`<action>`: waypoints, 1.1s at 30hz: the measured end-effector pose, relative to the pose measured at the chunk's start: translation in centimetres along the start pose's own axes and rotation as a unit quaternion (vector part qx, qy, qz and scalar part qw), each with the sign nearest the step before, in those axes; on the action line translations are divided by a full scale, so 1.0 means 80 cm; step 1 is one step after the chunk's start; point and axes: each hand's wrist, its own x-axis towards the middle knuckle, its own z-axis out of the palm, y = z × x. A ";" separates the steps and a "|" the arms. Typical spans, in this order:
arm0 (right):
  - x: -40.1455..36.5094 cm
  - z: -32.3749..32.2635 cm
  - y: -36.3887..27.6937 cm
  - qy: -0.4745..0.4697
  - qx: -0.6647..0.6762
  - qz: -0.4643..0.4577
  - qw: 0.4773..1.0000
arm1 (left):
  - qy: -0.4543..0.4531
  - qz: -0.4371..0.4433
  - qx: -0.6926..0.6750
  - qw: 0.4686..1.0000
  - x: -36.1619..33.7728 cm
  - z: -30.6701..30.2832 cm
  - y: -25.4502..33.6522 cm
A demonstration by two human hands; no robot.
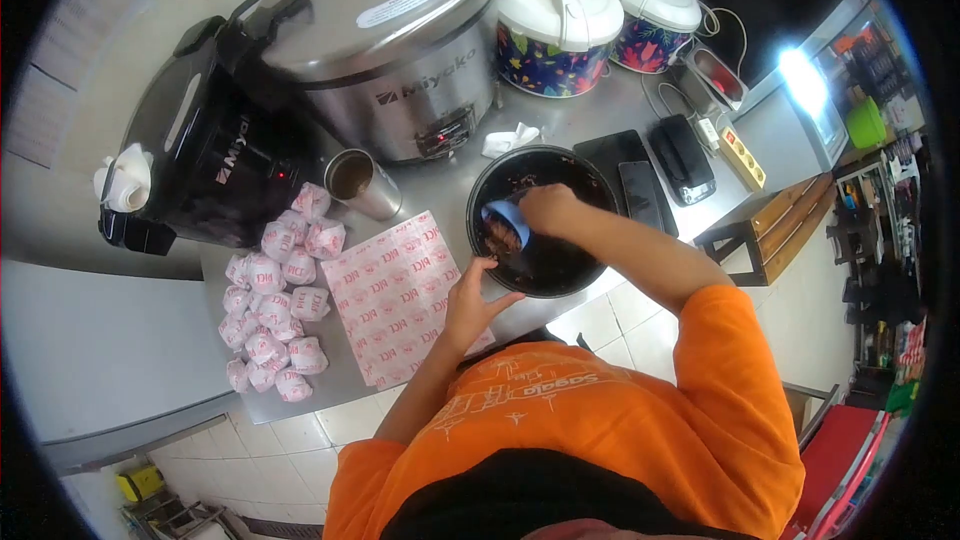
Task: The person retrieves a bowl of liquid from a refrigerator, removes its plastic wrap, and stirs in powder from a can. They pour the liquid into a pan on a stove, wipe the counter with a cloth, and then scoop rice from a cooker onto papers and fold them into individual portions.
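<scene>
My right hand (548,211) is closed round a blue scoop (508,223) inside a black pot (590,275). Brown food shows in and beside the scoop, near the pot's left wall. At the pot's lower left rim is my left hand (478,302), its thumb and fingers apart and nothing held. Left of the pot lies a stack of white wrapping paper with red print (390,290). Several round bundles in the same printed paper (268,308) are heaped farther left. A metal cup (365,187) with liquid stands above the paper.
Behind are a large steel rice cooker (400,100), a black cooker (215,140) and two floral-patterned cookers (553,55) (650,30). Right of the pot lie a phone (645,202), a black case (682,162) and a yellow power strip (741,157). The steel table's edge (350,392) faces me.
</scene>
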 end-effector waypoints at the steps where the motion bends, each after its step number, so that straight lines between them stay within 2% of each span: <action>1: -0.020 -0.010 -0.010 -0.015 0.005 -0.037 0.999 | 0.002 -0.002 0.000 1.000 0.000 0.000 -0.001; 2: -0.030 -0.003 -0.015 -0.015 0.003 -0.039 0.999 | 0.000 -0.002 -0.006 1.000 0.000 0.000 -0.002; 4: -0.052 0.013 -0.012 0.024 -0.019 -0.101 0.994 | 0.006 -0.001 -0.015 1.000 0.002 0.004 -0.007; 8: -0.079 0.053 0.019 0.026 0.045 -0.070 0.996 | 0.056 0.043 -0.054 0.996 -0.004 0.014 -0.008; 10: -0.084 0.070 0.042 0.113 0.242 -0.137 0.954 | 0.091 0.057 -0.057 0.993 -0.008 0.020 -0.002; 11: -0.096 0.051 0.033 0.111 0.237 -0.143 0.955 | 0.141 0.088 -0.036 0.985 -0.013 0.023 -0.001; 12: -0.116 0.028 0.027 0.034 0.353 -0.078 0.932 | 0.189 0.120 -0.013 0.975 -0.018 0.024 -0.001; 13: -0.131 0.009 0.019 -0.043 0.460 -0.010 0.887 | 0.194 0.118 -0.014 0.974 -0.025 0.016 -0.005; 14: -0.138 0.002 0.010 -0.045 0.458 -0.013 0.888 | 0.181 0.115 0.014 0.977 -0.036 0.000 -0.013; 16: -0.142 -0.003 -0.014 -0.073 0.529 -0.039 0.844 | 0.172 0.105 0.048 0.978 -0.070 -0.036 -0.039; 18: -0.140 -0.003 -0.051 -0.083 0.554 -0.051 0.827 | 0.003 -0.038 0.137 0.990 -0.117 -0.073 -0.081; 19: -0.136 -0.002 -0.071 -0.089 0.579 -0.052 0.809 | 0.009 -0.047 0.142 0.989 -0.141 -0.089 -0.098; 20: -0.129 0.004 -0.092 -0.095 0.578 -0.061 0.808 | -0.009 -0.058 0.209 0.976 -0.165 -0.103 -0.113; 21: -0.117 0.015 -0.113 -0.115 0.603 -0.062 0.787 | -0.030 -0.069 0.274 0.959 -0.186 -0.112 -0.125; 22: -0.103 0.029 -0.132 -0.134 0.628 -0.058 0.764 | -0.029 -0.074 0.276 0.958 -0.205 -0.118 -0.133; 24: -0.069 0.067 -0.164 -0.124 0.612 -0.058 0.779 | 0.034 0.069 0.431 0.899 -0.232 -0.129 -0.148; 25: -0.053 0.084 -0.177 -0.064 0.567 -0.053 0.819 | 0.032 0.069 0.429 0.900 -0.238 -0.133 -0.158; 26: -0.033 0.107 -0.188 -0.002 0.517 -0.047 0.855 | 0.028 0.105 0.426 0.898 -0.240 -0.137 -0.171; 27: -0.007 0.149 -0.195 0.280 0.336 -0.119 0.892 | 0.025 0.143 0.422 0.895 -0.241 -0.141 -0.181; 28: -0.012 0.140 -0.201 0.283 0.333 -0.116 0.892 | 0.027 0.147 0.421 0.895 -0.241 -0.145 -0.187; 30: -0.027 0.107 -0.223 0.285 0.203 -0.067 0.934 | -0.011 0.180 0.375 0.909 -0.239 -0.154 -0.195; 31: -0.027 0.105 -0.233 0.287 0.202 -0.065 0.934 | -0.011 0.183 0.375 0.909 -0.237 -0.158 -0.195; 33: -0.031 0.110 -0.255 0.347 0.192 -0.136 0.908 | -0.049 0.192 0.364 0.910 -0.232 -0.163 -0.197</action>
